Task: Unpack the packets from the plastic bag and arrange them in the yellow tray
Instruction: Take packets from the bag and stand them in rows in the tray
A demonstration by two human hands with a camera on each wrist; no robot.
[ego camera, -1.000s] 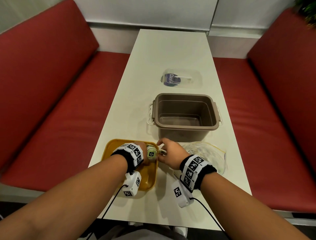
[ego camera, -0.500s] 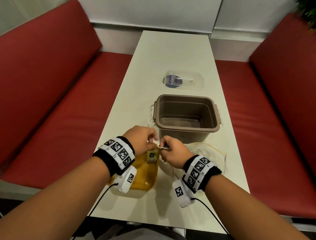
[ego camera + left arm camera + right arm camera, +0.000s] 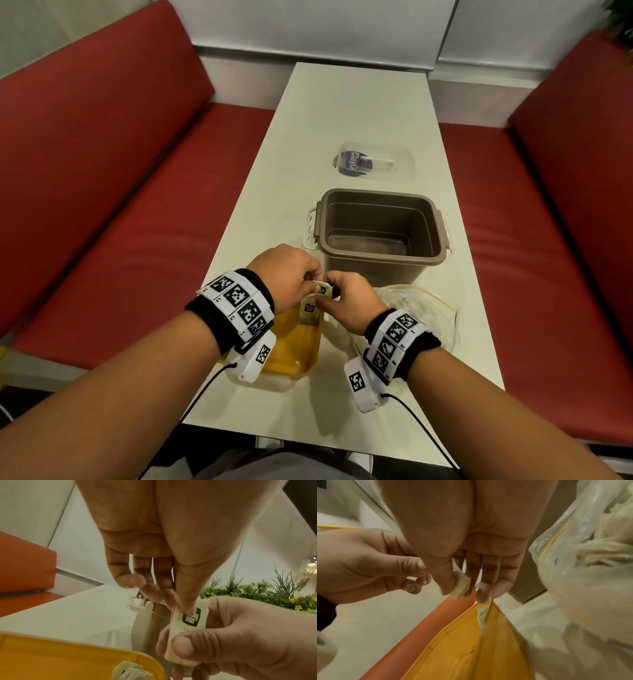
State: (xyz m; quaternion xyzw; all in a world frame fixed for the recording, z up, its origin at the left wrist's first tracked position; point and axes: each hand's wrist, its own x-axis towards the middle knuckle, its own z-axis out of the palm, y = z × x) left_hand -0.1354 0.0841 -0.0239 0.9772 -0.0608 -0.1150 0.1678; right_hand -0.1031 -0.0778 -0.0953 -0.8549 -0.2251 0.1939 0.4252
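Observation:
A small pale green packet [image 3: 323,289] with a black label is held between both hands just above the far right corner of the yellow tray [image 3: 294,356]. My left hand [image 3: 317,279] pinches its top edge [image 3: 190,616] with thumb and finger. My right hand [image 3: 331,287] pinches the other end [image 3: 461,586]. A second packet [image 3: 310,310] sits right below, at the tray's corner [image 3: 482,613]; whether it hangs or leans I cannot tell. The clear plastic bag [image 3: 421,308] lies on the table right of the tray, with pale contents inside [image 3: 599,550].
A brown tub [image 3: 380,233] stands open just beyond my hands. A clear lidded box with a blue label [image 3: 373,161] lies farther back. Red benches [image 3: 102,205] flank the narrow white table [image 3: 342,102]. The tray sits near the table's front left edge.
Both hands have risen from inside the tray to above its far right corner. They now hold one packet between them, with a second packet below.

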